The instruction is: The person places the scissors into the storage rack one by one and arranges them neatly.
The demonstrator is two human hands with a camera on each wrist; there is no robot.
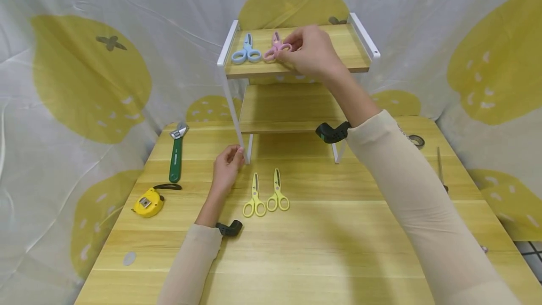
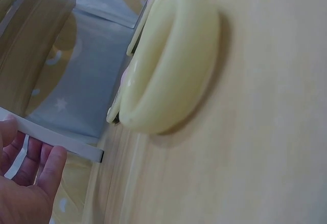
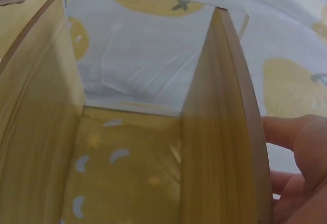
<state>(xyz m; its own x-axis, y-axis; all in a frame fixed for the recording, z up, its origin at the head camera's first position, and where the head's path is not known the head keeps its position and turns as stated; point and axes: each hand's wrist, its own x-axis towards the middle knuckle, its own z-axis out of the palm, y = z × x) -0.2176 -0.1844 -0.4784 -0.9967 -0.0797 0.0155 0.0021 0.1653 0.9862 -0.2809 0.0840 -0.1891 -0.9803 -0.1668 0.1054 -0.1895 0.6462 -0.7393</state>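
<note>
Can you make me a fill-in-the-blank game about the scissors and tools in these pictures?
The right grip touches the ____-coloured scissors on the top shelf.
The pair beside them is coloured ____.
____ pairs of yellow scissors lie on the table.
The wrench has a handle coloured ____.

Missing words: pink; blue; two; green.

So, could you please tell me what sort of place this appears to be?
It looks like a screened-off tabletop workspace, perhaps a staged one: a wooden table backed by fruit-print cloth, with a small shelf standing on it and a tape measure lying to the left.
</note>
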